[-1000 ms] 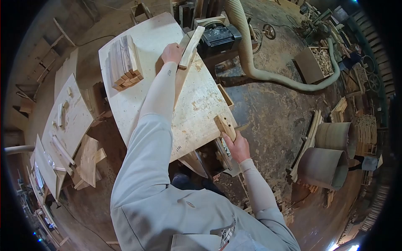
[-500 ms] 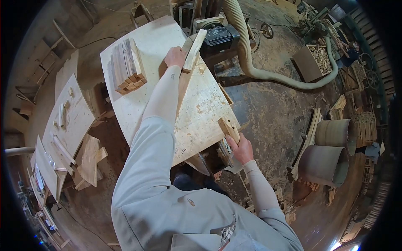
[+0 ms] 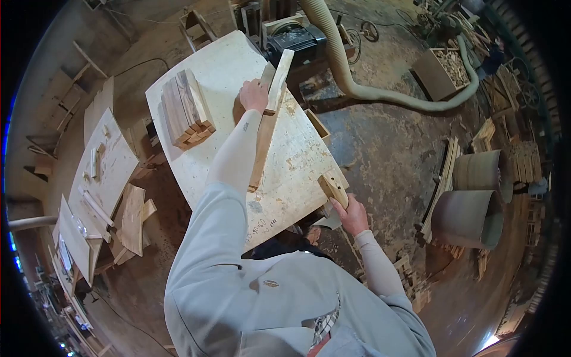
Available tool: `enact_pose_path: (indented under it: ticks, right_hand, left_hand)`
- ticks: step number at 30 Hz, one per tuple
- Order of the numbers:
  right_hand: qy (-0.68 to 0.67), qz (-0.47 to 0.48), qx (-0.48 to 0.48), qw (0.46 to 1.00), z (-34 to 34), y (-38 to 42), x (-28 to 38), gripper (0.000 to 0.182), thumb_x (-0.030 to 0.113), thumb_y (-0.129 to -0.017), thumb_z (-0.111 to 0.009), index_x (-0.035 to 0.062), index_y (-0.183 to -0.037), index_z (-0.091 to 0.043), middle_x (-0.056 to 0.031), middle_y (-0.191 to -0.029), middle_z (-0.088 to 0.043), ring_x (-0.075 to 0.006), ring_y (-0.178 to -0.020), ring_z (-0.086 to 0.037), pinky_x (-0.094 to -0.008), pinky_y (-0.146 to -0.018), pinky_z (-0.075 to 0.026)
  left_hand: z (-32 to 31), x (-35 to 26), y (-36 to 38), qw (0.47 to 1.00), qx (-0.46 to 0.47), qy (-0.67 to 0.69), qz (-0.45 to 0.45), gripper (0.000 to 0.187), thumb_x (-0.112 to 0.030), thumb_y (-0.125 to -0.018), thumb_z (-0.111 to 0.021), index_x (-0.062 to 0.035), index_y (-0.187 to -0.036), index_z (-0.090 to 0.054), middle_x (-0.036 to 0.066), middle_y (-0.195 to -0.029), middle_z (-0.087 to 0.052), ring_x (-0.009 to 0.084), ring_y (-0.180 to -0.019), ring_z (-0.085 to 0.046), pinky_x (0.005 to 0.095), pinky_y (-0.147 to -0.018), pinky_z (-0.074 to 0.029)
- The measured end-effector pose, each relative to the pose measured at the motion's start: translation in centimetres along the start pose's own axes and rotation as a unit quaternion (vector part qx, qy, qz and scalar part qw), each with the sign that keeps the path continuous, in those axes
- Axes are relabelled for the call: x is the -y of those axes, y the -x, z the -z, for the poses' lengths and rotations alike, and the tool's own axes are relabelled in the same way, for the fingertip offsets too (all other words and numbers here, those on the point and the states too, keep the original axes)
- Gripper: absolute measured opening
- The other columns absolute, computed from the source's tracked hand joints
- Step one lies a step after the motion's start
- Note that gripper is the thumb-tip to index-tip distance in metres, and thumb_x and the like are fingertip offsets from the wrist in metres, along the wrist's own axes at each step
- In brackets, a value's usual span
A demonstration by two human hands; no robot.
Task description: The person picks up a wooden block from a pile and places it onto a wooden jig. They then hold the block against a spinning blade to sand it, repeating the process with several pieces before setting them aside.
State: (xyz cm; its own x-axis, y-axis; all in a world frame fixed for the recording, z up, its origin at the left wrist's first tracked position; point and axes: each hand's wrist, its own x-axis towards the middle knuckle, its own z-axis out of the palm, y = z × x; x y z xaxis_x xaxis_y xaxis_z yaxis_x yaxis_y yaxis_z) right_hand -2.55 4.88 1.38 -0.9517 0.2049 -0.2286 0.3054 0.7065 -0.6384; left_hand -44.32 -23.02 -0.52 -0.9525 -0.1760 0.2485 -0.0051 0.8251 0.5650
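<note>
At the upper middle of the pale plywood table (image 3: pixel 297 154), my left hand (image 3: pixel 254 96) is closed on a wooden piece (image 3: pixel 267 74), beside a long light wooden strip (image 3: pixel 279 83). Under that forearm's right side lies a longer brown board (image 3: pixel 262 152). My right hand (image 3: pixel 352 213), at the table's right front corner, has its fingers closed around the lower end of a short wooden block (image 3: pixel 333 187) with dark holes in it. To the left on the table is a stack of wooden pieces (image 3: pixel 185 110).
A dark motor (image 3: pixel 295 44) and a ribbed hose (image 3: pixel 339 68) stand beyond the table. Two large round drums (image 3: pixel 467 219) are at the right. Another board with wood scraps (image 3: pixel 110 152) lies left. A wood-filled box (image 3: pixel 437 74) stands at the upper right.
The view has shifted a little. My right hand and its block are slightly farther right relative to the table corner. The brown board's near end now shows beside my left forearm.
</note>
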Motion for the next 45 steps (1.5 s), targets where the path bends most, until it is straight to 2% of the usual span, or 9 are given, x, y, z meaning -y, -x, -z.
enact_pose_path:
  ticks: [7,10,13,17,24,26,30,36,45]
  right_hand:
    - [-0.004,-0.018,0.017,1.000,1.0,-0.1,0.9,0.050,0.051,-0.104,-0.072,0.0026,-0.115,-0.069,-0.0287,-0.098,-0.077,-0.0497,-0.095,-0.075,-0.0564,-0.081,-0.059]
    - [0.000,-0.010,0.019,1.000,1.2,0.1,1.0,0.052,0.053,-0.104,-0.072,0.0029,-0.116,-0.069,-0.0288,-0.098,-0.077,-0.0498,-0.094,-0.075,-0.0563,-0.081,-0.059]
    - [-0.008,-0.029,0.033,0.999,1.7,0.0,1.5,0.052,0.053,-0.104,-0.072,0.0029,-0.116,-0.069,-0.0287,-0.098,-0.077,-0.0504,-0.094,-0.075,-0.0567,-0.081,-0.059]
    - [-0.001,-0.043,0.039,0.998,1.8,0.2,1.4,0.051,0.053,-0.104,-0.072,0.0033,-0.117,-0.069,-0.0293,-0.098,-0.077,-0.0506,-0.095,-0.075,-0.0577,-0.082,-0.059]
    - [0.001,-0.041,0.040,0.998,2.0,0.0,1.7,0.049,0.051,-0.104,-0.073,0.0035,-0.116,-0.067,-0.0290,-0.096,-0.077,-0.0508,-0.093,-0.076,-0.0582,-0.080,-0.060]
    - [0.001,-0.034,0.034,0.999,1.9,0.0,1.7,0.049,0.050,-0.103,-0.073,0.0034,-0.115,-0.067,-0.0288,-0.095,-0.077,-0.0509,-0.092,-0.076,-0.0583,-0.080,-0.060]
    - [0.001,-0.028,0.025,0.999,1.5,-0.1,1.5,0.048,0.049,-0.103,-0.074,0.0033,-0.114,-0.067,-0.0291,-0.094,-0.077,-0.0513,-0.091,-0.075,-0.0591,-0.078,-0.059]
    - [0.004,-0.026,0.023,0.999,0.8,-0.3,0.8,0.046,0.048,-0.103,-0.074,0.0036,-0.112,-0.066,-0.0302,-0.094,-0.076,-0.0524,-0.091,-0.074,-0.0600,-0.077,-0.058]
    - [-0.006,0.002,0.009,1.000,-0.4,-0.6,-0.4,0.050,0.050,-0.103,-0.075,0.0012,-0.109,-0.067,-0.0308,-0.094,-0.076,-0.0530,-0.091,-0.074,-0.0586,-0.077,-0.058]
  left_hand:
    - [1.2,1.0,-1.3,0.993,-0.049,0.067,-0.087,0.041,-0.020,-0.091,-0.082,-0.0083,-0.130,-0.077,0.020,-0.121,-0.074,0.0426,-0.115,-0.068,0.0512,-0.100,-0.056]
    - [2.7,0.1,-1.5,0.989,-0.027,-0.053,-0.134,0.040,-0.022,-0.092,-0.080,-0.0070,-0.129,-0.078,0.021,-0.121,-0.073,0.0426,-0.116,-0.067,0.0517,-0.100,-0.056]
    - [3.9,-0.1,-0.2,0.989,-0.016,0.029,-0.145,0.038,-0.026,-0.096,-0.076,-0.0055,-0.128,-0.078,0.021,-0.123,-0.073,0.0432,-0.117,-0.067,0.0521,-0.101,-0.056]
    - [2.5,2.5,1.4,1.000,0.023,0.007,0.000,0.039,-0.034,-0.097,-0.076,-0.0046,-0.122,-0.081,0.022,-0.116,-0.075,0.0419,-0.115,-0.070,0.0501,-0.099,-0.056]
    - [-0.4,2.8,-0.6,0.996,0.044,0.069,-0.023,0.032,-0.032,-0.099,-0.074,-0.0045,-0.113,-0.084,0.023,-0.107,-0.077,0.0415,-0.107,-0.074,0.0499,-0.097,-0.057]
    - [-1.4,3.1,-1.9,0.995,0.038,0.088,-0.019,0.033,-0.032,-0.094,-0.079,-0.0040,-0.110,-0.086,0.019,-0.095,-0.082,0.0360,-0.091,-0.079,0.0450,-0.088,-0.061]
    - [-1.0,1.7,-3.0,0.995,0.040,0.093,-0.017,0.032,-0.031,-0.093,-0.079,-0.0049,-0.110,-0.086,0.018,-0.093,-0.083,0.0346,-0.086,-0.080,0.0443,-0.083,-0.061]
    - [-0.6,0.8,-2.8,0.994,0.052,0.092,0.025,0.032,-0.034,-0.095,-0.079,-0.0067,-0.110,-0.086,0.017,-0.098,-0.084,0.0350,-0.095,-0.080,0.0446,-0.089,-0.061]
    - [-0.1,-0.7,-2.9,0.993,0.054,0.058,0.087,0.031,-0.041,-0.098,-0.075,-0.0162,-0.115,-0.082,0.016,-0.128,-0.076,0.0386,-0.122,-0.071,0.0500,-0.104,-0.056]
